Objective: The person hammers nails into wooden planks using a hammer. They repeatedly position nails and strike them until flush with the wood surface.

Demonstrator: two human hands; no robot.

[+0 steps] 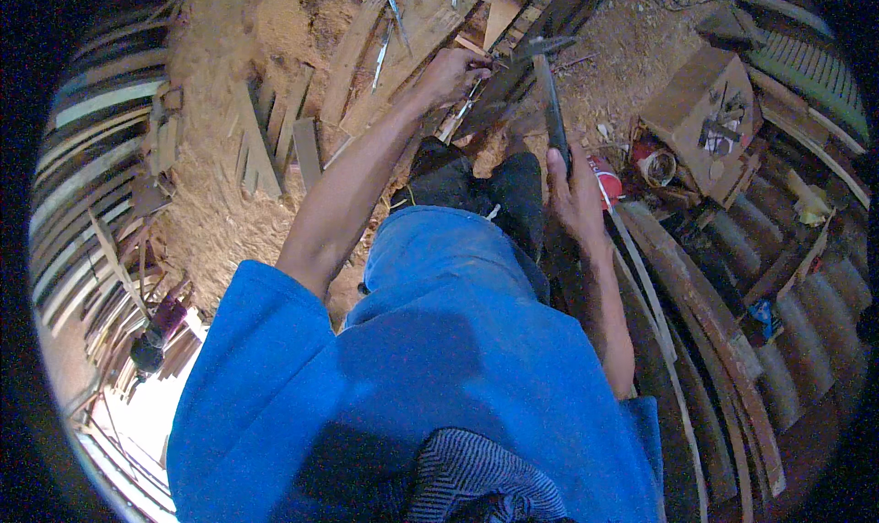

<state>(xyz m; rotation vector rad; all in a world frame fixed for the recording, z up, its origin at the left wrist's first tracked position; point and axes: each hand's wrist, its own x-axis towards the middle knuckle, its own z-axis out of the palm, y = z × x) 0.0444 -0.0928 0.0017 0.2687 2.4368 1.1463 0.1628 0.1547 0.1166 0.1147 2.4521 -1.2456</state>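
My right hand (pixel 572 192) is wrapped round the dark grip of a hammer (pixel 552 102). The hammer stands with its metal head at the far end, to the right of my left hand. Over the pieces of wood, my left hand (pixel 453 76) has its fingers pinched together at the edge of a narrow wooden strip (pixel 471 45). Whatever sits between those fingertips is too small to make out. Beneath and beside that hand lie wooden boards (pixel 417 33), with thin pale strips across them. The hammer head is apart from my left fingers.
Loose offcuts (pixel 261 139) lie on the sawdust-covered ground at the left. To the right are a wooden box (pixel 705 111) with metal pieces on it, a red container (pixel 604 184) and an open can (pixel 656 166). Long planks (pixel 687 294) run along my right side, beside corrugated sheeting (pixel 806 312).
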